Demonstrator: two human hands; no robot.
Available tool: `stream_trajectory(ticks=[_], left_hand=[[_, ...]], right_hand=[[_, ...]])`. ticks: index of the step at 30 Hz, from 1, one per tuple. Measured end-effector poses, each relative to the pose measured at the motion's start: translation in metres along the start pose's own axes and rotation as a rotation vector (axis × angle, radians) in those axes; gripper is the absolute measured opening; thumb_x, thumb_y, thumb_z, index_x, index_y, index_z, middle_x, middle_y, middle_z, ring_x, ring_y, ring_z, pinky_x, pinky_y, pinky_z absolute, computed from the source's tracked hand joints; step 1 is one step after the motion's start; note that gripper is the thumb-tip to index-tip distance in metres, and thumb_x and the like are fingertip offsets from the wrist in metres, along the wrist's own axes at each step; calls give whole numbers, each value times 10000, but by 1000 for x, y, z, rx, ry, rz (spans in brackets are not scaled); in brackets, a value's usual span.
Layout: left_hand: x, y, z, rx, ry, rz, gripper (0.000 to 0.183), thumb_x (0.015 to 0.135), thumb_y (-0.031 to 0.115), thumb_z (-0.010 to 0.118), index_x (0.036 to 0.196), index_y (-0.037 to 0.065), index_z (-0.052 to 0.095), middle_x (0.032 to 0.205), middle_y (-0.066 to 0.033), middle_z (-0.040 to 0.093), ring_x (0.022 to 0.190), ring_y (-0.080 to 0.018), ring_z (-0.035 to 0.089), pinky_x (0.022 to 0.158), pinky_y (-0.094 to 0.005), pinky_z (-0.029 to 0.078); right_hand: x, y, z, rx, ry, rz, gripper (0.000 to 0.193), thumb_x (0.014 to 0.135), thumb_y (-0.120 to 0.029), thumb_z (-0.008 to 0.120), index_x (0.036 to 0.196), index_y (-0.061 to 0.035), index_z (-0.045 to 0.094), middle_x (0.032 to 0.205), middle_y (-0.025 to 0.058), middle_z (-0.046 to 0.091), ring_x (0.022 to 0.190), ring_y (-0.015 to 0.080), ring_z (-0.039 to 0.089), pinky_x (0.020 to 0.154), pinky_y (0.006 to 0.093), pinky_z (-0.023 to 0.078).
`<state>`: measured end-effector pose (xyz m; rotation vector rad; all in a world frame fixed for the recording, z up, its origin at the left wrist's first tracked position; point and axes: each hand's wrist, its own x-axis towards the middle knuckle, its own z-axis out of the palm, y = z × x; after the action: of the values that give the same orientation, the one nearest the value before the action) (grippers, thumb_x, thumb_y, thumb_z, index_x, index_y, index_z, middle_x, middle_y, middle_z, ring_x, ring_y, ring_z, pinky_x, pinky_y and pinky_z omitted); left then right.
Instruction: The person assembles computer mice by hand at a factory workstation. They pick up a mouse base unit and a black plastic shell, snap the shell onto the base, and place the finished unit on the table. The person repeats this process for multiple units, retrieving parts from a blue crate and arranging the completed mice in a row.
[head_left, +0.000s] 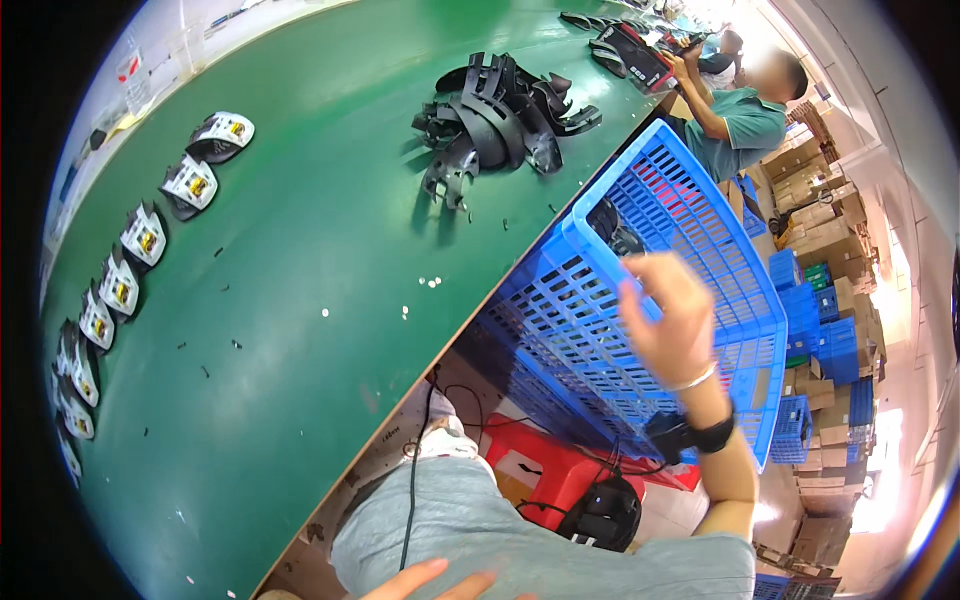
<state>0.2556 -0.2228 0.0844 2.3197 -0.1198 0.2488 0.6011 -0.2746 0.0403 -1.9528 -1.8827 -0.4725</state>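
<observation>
The person's right hand (672, 318) is at the near rim of a perforated blue plastic crate (580, 238) beside the green table (270, 400); its blurred fingers curl, their grip impossible to tell. Dark parts (612, 228) lie inside. The left hand (440, 582), cropped below, shows 2 spread fingers clearly; any hold cannot be told. The table bears 1 heap of curved black plastic pieces (490, 125).

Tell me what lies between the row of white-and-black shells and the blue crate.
In the head view: green tabletop, scattered with small dark scraps and white specks.
</observation>
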Motion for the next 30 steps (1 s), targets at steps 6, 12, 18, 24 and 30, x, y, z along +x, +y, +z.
stream_trajectory(ticks=[6,12,18,24,30], left_hand=[[19,-58,5,-90,235,-475,564,673,126,742,1193,64,531,1303,-172,492,1218,-371,462,1002,-490,378],[25,-133,3,375,276,-598,681,702,281,732,1269,33,448,1389,-211,379,1305,-419,335,1050,-535,294],[34,-162,13,384,316,-674,643,705,324,700,1239,45,475,1367,-209,413,1297,-423,356,1033,-567,294],[33,-174,-1,320,237,-670,749,681,322,723,1291,3,426,1389,-237,398,1296,-465,340,1027,-584,293],[33,-173,-1,330,215,-681,727,677,308,721,1272,1,438,1383,-234,404,1294,-463,341,1029,-591,290]], right_hand=[[71,222,4,155,-1020,623,413,819,-351,645,1087,-37,646,984,86,679,865,189,653,740,332,515],[48,362,157,-186,-1177,896,601,711,-594,677,1052,-99,701,1125,124,657,998,286,638,848,403,503],[-29,407,302,-119,-748,901,543,814,-425,548,1176,-21,559,1190,214,571,1091,376,543,933,432,444],[-92,427,340,42,-555,869,293,868,-193,523,1103,-30,589,1125,208,599,1029,391,550,911,429,440],[-107,383,300,112,-671,836,337,844,-210,581,1132,-36,602,1162,184,602,1069,340,551,952,408,427]])
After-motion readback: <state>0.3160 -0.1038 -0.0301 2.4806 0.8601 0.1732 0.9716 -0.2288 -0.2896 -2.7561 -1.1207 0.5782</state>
